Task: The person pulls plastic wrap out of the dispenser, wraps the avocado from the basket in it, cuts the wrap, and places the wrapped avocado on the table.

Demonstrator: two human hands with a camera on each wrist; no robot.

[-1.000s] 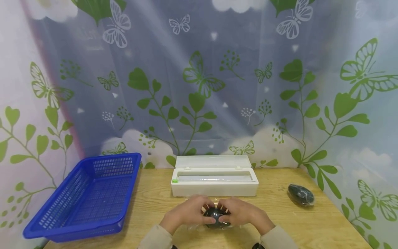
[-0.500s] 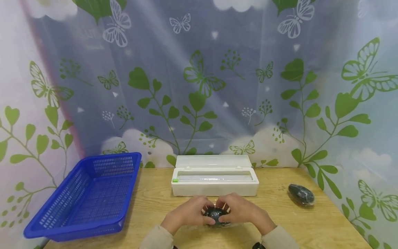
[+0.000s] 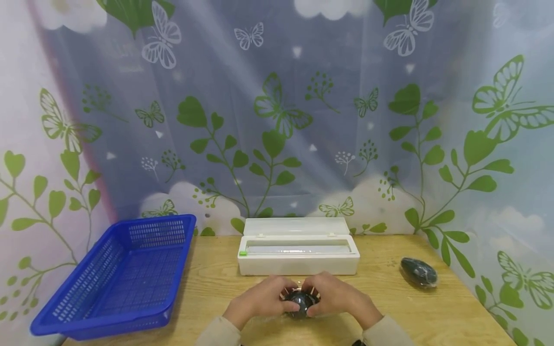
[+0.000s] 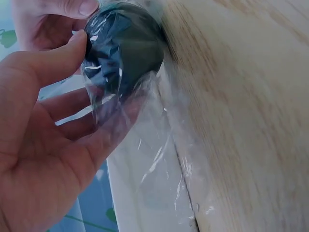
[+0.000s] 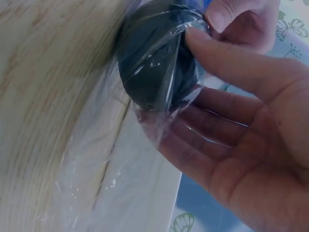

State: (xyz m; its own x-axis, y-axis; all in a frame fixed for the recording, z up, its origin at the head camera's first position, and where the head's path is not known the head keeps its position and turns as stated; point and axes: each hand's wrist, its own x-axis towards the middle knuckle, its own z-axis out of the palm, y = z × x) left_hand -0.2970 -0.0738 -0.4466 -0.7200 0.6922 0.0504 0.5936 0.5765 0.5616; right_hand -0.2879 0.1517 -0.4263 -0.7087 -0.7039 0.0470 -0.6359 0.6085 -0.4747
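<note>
A dark green, rounded object (image 3: 301,303) with clear plastic film around it sits between both hands at the front middle of the table. My left hand (image 3: 263,296) grips its left side, thumb on the near face and fingers curled behind. From the right, my right hand (image 3: 335,295) holds it in the same way. In the left wrist view, loose clear film (image 4: 159,159) hangs off the object (image 4: 128,48) past the fingers. The right wrist view shows creased film drawn tight over the object (image 5: 154,63), with the thumb pressing near its end.
Behind the hands stands a white box (image 3: 298,265) with its lid raised and a film roll inside. A blue plastic basket (image 3: 162,315) is at the left. At the right lies a similar dark object (image 3: 419,272) in film. A patterned curtain (image 3: 320,158) backs the wooden table (image 3: 372,269).
Both hands stay around the wrapped dark object in the same spot. The right thumb has slid slightly down, showing more of the object's near face.
</note>
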